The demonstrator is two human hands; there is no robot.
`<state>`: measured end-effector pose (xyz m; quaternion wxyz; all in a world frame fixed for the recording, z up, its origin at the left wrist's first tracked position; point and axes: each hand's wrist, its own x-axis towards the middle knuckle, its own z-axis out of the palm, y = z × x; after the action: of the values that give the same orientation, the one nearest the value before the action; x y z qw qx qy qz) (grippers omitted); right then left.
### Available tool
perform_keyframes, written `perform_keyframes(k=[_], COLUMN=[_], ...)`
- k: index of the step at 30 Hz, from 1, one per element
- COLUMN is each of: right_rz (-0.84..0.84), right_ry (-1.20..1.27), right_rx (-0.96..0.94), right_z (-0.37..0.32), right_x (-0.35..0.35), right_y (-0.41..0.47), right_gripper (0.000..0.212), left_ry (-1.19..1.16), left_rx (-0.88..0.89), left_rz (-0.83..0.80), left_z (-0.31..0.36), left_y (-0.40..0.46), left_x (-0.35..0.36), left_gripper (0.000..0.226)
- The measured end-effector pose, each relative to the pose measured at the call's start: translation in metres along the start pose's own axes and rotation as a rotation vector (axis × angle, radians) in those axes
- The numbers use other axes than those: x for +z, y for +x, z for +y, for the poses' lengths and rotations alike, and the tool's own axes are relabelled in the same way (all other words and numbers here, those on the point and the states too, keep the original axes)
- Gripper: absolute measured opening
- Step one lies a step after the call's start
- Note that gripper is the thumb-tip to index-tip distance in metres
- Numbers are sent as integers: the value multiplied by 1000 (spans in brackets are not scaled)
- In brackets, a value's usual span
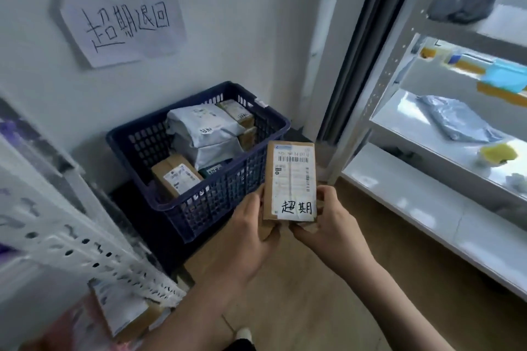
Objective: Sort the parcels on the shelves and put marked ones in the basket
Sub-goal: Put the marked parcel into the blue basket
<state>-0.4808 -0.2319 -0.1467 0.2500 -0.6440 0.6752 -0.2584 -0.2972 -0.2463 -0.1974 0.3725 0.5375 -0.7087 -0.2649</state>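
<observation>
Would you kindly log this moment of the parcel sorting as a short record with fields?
held item: cardboard parcel, label facing up, handwritten 超期 at its lower end
left hand: grips the parcel's lower left edge
right hand: grips the parcel's lower right edge
parcel position: in the air, in front of the basket, not yet inside
basket: dark blue plastic, on the floor by the wall, already holds several parcels
wall sign: paper, handwritten 超期退回, above the basket
shelving: at right, some packages on it

Wall sign [122,21] "超期退回"; held parcel [289,179] & basket bag [199,125] "超期".
</observation>
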Motion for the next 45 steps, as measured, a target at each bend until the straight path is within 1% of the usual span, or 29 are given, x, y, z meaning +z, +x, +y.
perform_keyframes(k=[4, 8, 11, 14, 20, 22, 24, 29, 33, 36, 39, 42, 45], right_rz=[-48, -89, -142, -201, -282, -336, -401, -522, -623, -689, -739, -810, -877], right_ry=[-9, -30, -28, -41, -37, -51, -65, -41, -22, 16, -4, -14, -48], right_rx=[-64, -151, -182, -212, -251, -293, -355, -527, -670, -704, -735, -737, -674], right_z=[-10, -14, -10, -2, 8, 6, -1, -32, -64, -80, -87, -91, -94], right_x=[-1, 5, 9, 9, 8, 12, 21, 58, 92, 113, 130, 150, 174], right_y=[72, 146, 195, 235, 293, 311, 326, 338, 334, 328, 322, 319, 319], right_gripper=[64, 64, 62, 64, 69, 70, 71, 69, 62, 59, 59, 56, 61], left_ry=[17, -31, -42, 9, 55, 88, 135, 210, 241, 185, 136, 129, 187], left_rx=[-46, -79, -106, -109, -169, -202, -250, -464, -600, -650, -697, -755, -818], left_rz=[101, 198, 263, 277, 283, 300, 351, 481, 593, 683, 721, 730, 678], left_z=[-15, -39, -45, -51, -58, -64, -70, -78, -90, -98, -100, -110, -130], left_y=[57, 111, 144, 174, 216, 219, 218, 195, 170, 155, 143, 136, 133], left_x=[0, 4, 9, 17, 31, 34, 32, 10, -15, -28, -33, -37, -42], left_gripper=[70, 73, 74, 78, 76, 76, 75, 83, 76, 79, 77, 70, 66])
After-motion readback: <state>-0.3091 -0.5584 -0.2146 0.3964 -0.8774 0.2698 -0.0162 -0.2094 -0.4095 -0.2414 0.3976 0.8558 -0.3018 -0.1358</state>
